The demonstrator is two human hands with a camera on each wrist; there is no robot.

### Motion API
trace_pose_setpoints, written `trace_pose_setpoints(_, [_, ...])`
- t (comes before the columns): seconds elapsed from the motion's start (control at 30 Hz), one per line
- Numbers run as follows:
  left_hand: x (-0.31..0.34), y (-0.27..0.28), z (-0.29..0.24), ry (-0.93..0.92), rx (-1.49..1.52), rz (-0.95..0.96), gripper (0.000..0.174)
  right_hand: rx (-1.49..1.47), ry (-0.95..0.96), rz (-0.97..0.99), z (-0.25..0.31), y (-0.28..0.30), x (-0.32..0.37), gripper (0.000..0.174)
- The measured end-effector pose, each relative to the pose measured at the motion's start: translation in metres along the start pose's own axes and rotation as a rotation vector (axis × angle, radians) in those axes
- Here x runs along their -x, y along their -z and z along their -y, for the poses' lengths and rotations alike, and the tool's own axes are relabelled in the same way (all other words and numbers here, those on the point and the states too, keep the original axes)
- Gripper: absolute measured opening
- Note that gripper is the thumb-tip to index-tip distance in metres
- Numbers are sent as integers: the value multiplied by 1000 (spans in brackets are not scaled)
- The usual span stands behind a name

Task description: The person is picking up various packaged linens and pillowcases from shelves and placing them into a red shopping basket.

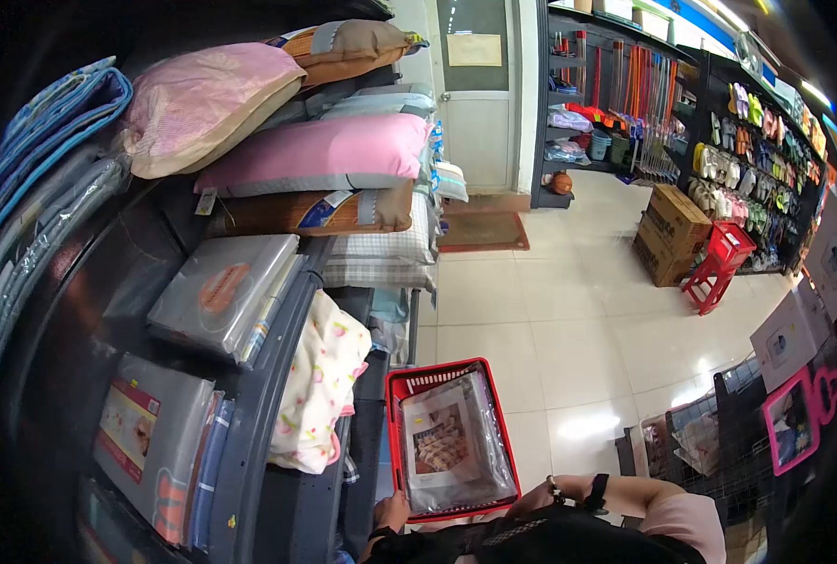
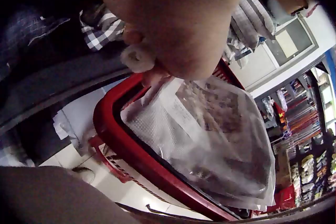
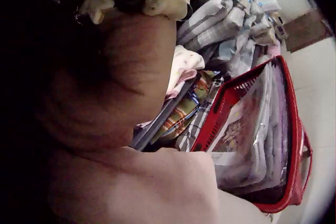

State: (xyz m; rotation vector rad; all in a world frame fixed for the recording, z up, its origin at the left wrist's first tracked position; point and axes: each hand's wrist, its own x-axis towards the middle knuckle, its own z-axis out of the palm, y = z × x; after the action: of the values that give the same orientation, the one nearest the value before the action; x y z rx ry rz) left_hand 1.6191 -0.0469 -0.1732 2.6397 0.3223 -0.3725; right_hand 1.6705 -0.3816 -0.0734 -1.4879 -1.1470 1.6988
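Red basket (image 1: 393,423), bagged bedding (image 1: 451,442); left wrist view alone shows left hand (image 2: 178,24) touching.

- No words or numbers can be read in any view.
- A paper sign (image 1: 475,49) hangs on the door (image 1: 475,122). Its print is too small to read.
- The brown box (image 1: 674,224) has dark print on its side, but it is blurry.
- The grey pack (image 1: 223,289) on the shelf has a round orange mark. No letters can be made out.
- The bag (image 1: 454,440) in the basket (image 1: 398,414) has a picture label. Its writing is too small to read.
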Motion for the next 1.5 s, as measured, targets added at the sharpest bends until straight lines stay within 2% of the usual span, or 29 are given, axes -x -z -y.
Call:
trace_pose_setpoints(0.1, [-4, -5, -4, -50, -8, -1, 20, -32, 49, -26, 2, 6, -2, 39])
trace_pose_setpoints(0.27, [-4, -7, -3, -106, -54, -74, 20, -86, 180, -89, -4, 16, -47, 36])
trace_pose_setpoints(0.33, [-11, -14, 7, -98, 2, 11, 19, -109, 251, -113, -3, 18, -68, 34])
trace_pose_setpoints(0.6, [-11, 1, -2, 3, 55, -7, 18, -173, 571, -190, -14, 14, -137, 30])
trace_pose_setpoints(0.67, [-8, 6, -3, 8, 43, -19, 18, -149, 557, -183, -31, 11, -160, 30])
trace_pose_setpoints(0.73, [-2, 12, -2, 32, 23, -43, 17, -219, 432, -55, -5, 15, -173, 36])
trace_pose_setpoints(0.9, [2, 5, 26, 18, 87, -95, 16, -137, 400, -30, 35, 19, -170, 40])
trace_pose_setpoints(0.97, [1, -2, 34, -2, 93, -143, 15, -125, 381, -31, 36, 18, -155, 42])
trace_pose_setpoints(1.03, [6, 7, 17, 82, 65, -39, 15, -112, 351, -41, 34, 16, -126, 44])
trace_pose_setpoints(1.1, [10, 19, 4, 109, 54, -21, 16, -92, 310, -32, 33, 16, -87, 45])
trace_pose_setpoints(1.17, [7, 11, 6, 49, 57, -70, 18, -70, 269, -24, 30, 11, -55, 47])
trace_pose_setpoints(1.23, [4, -4, 16, 42, 52, -28, 17, -75, 265, -39, 32, 4, -26, 49])
trace_pose_setpoints(1.27, [5, -8, 16, 19, 53, -79, 16, -82, 278, -58, 34, 0, -14, 50])
trace_pose_setpoints(1.33, [16, 8, -5, 18, 1, -119, 14, -102, 325, -103, 38, -6, 0, 52])
trace_pose_setpoints(1.4, [10, -9, 7, 13, 41, -117, 14, -112, 344, -144, 25, -11, -10, 53])
trace_pose_setpoints(1.5, [10, -14, 10, 34, 61, -38, 16, -140, 252, -84, -52, -6, -60, 40])
